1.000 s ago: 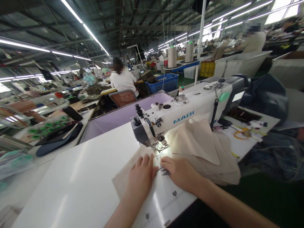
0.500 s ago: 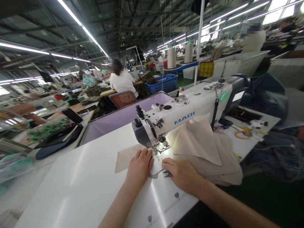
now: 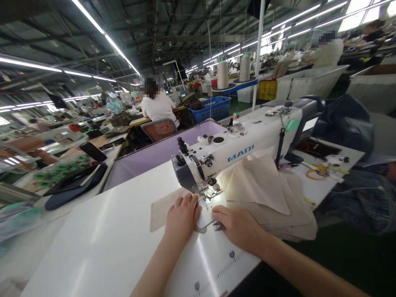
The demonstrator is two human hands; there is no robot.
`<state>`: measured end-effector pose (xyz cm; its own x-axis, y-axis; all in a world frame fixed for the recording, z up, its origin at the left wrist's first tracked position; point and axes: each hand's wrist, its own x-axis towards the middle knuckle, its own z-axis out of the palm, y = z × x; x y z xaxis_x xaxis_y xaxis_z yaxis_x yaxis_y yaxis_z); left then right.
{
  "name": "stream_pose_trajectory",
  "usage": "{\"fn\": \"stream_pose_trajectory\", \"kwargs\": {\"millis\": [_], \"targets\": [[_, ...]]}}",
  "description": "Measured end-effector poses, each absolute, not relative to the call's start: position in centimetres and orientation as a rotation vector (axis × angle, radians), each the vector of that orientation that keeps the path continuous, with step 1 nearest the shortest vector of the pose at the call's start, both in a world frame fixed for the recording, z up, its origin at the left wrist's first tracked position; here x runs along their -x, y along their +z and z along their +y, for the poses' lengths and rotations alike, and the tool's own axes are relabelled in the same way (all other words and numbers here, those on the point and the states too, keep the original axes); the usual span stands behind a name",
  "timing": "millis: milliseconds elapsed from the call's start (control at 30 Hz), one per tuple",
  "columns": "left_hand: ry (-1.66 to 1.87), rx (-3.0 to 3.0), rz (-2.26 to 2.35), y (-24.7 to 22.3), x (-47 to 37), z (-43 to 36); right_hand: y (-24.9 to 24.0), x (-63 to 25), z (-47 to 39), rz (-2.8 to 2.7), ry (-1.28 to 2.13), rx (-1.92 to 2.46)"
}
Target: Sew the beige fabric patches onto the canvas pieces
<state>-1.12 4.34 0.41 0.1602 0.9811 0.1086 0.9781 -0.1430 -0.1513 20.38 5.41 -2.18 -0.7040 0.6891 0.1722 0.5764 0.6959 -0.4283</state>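
Note:
My left hand [image 3: 182,214] lies over a beige fabric piece [image 3: 161,209], its fingers flat beside the needle area of a white sewing machine [image 3: 244,142]. The fabric's loose end reaches out to the left on the table. Closed, my right hand [image 3: 236,225] rests at the right of the metal needle plate [image 3: 206,218], fingertips close to the plate. Pointed metal blades of what look like thread snips [image 3: 219,226] stick out beneath its fingers; their handle is hidden. The presser foot [image 3: 214,193] is just beyond both hands, in the machine's light.
A stack of beige fabric pieces [image 3: 272,202] sits right of the needle, under the machine arm. Orange-handled scissors [image 3: 318,173] lie farther right. Behind the table is a lilac-lined bin [image 3: 148,165]. Thread cones [image 3: 222,75] stand above, and a co-worker [image 3: 158,105] sits ahead.
The fabric's loose left end has swung slightly toward me. Both hands keep nearly the same place, and the view has shifted a little.

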Motion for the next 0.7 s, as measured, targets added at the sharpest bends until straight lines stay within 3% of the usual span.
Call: {"fn": "stream_pose_trajectory", "kwargs": {"millis": [333, 700], "targets": [[0.133, 2.302, -2.003, 2.2, 1.5, 4.4, -1.6, -20.4, 5.5, -2.574, 0.527, 1.0], [-0.319, 2.577, -1.671, -0.4, -0.8, 2.1, -0.9, -20.5, 4.2, -2.64, 0.483, 1.059]]}}
